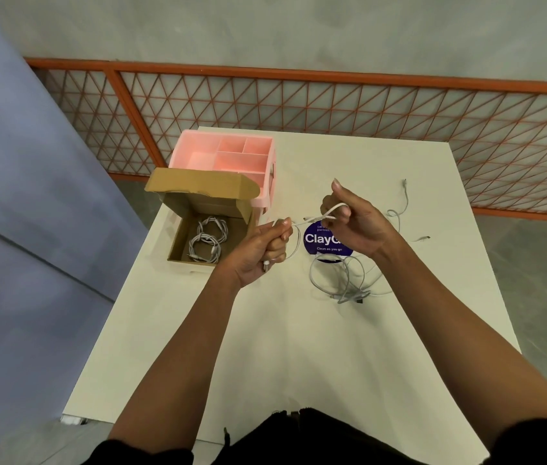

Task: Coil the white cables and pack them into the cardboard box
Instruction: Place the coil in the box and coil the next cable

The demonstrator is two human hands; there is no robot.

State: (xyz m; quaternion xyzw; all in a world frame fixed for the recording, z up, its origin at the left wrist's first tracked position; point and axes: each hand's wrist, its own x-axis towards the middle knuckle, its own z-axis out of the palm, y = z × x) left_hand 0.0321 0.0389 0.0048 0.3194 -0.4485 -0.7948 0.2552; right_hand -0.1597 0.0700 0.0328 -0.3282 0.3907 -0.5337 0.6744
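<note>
White cable (330, 207) gripped in left hand (262, 251) and right hand (357, 228); cardboard box (205, 200) near table (299, 347) edge.

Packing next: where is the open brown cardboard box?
Head view: the cardboard box sits at the white table's left edge, before the pink plastic organiser, left of the left hand.

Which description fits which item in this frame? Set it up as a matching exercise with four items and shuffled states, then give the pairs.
Items:
1. cardboard box
2. pink organizer
3. held white cable
4. loose cables

States:
a. gripped by the left hand and the right hand
b. lying uncoiled on the table
c. lid open, coiled cables inside
d. standing on the far side of the box

Pairs: 1-c, 2-d, 3-a, 4-b
</note>
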